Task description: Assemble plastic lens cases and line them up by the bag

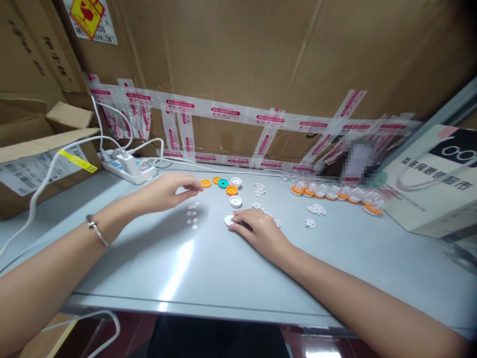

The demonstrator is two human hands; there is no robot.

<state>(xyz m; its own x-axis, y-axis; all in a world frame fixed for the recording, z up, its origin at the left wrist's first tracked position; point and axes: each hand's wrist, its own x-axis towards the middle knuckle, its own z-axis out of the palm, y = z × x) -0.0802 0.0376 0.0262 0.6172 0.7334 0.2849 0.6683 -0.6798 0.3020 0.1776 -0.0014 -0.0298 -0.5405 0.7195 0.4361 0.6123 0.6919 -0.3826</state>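
Observation:
My left hand (175, 191) hovers over the table with thumb and fingertips pinched at the edge of a flat orange ring (205, 184). My right hand (261, 228) rests on the table, its thumb and fingers closed on the side of a shallow white round cap (228, 219). Beyond them are another white cap (235, 201), an orange cap (231, 190), a white cap (235, 182), a teal disc (223, 183) and an orange piece (216, 180). Several small white discs (192, 214) lie below my left hand. Small white perforated pieces (260, 187) are partly hidden by my right hand.
Clear-topped pieces with orange bases (331, 193) stand in a row at the right, near more white perforated pieces (316, 209). A white paper bag (428, 184) stands beyond. A power strip (132, 169) with cables and an open carton (44, 174) are at left; taped cardboard (223, 64) backs the table.

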